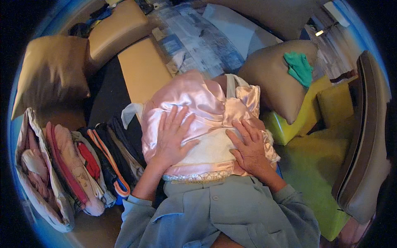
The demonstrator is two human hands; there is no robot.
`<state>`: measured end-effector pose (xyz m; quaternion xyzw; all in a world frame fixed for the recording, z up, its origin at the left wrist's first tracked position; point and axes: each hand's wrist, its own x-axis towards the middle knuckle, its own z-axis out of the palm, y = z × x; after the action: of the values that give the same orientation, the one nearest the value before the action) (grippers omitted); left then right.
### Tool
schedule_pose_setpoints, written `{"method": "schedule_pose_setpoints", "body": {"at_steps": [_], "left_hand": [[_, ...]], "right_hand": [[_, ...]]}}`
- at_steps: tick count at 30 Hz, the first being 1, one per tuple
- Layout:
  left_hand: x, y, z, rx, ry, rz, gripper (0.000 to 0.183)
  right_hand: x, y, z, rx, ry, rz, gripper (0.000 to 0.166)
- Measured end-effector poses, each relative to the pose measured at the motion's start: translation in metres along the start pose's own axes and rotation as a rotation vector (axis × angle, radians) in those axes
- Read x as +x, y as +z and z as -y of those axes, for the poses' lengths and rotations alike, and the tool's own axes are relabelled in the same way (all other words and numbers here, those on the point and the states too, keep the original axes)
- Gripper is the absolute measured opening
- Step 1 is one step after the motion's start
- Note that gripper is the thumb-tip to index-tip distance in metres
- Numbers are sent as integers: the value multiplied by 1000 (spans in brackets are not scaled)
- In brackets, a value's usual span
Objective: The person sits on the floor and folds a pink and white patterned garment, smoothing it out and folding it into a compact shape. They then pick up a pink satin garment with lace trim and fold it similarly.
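A shiny pink satin garment (pixel 186 90) with a cream fleecy panel (pixel 211 145) and a lace-like trim (pixel 198 176) lies spread across my lap. My left hand (pixel 172 135) rests flat on the satin, its fingers spread. On the right part of the garment lies my right hand (pixel 248 145), palm down near the edge of the cream panel, fingers slightly bent. Neither hand grips the cloth. A white strap or tie (pixel 131 114) sticks out at the garment's left side, and pale straps (pixel 232 85) show at its upper right.
Folded clothes (pixel 99 164) stand in a row at left, beside a pale fabric bag (pixel 43 179) with cloth inside. Brown cushions (pixel 55 68) lie around. On the right cushion (pixel 269 71) sits a green cloth (pixel 299 68). A patterned rug (pixel 195 37) covers the floor ahead.
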<state>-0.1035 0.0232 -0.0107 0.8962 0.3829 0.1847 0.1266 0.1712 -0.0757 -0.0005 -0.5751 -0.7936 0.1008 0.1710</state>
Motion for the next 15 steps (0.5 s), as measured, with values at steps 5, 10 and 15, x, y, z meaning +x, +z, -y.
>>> {"method": "schedule_pose_setpoints", "body": {"at_steps": [5,10,15], "left_hand": [[-11,-9,18,-29,-96,21,79],[2,-23,16,49,12,-115,54],[67,-41,-6,-69,115,-252,38]], "right_hand": [[4,-1,-14,152,-17,-18,50],[8,18,-86,1022,451,-230,32],[18,63,-153,1059,791,-197,44]]}}
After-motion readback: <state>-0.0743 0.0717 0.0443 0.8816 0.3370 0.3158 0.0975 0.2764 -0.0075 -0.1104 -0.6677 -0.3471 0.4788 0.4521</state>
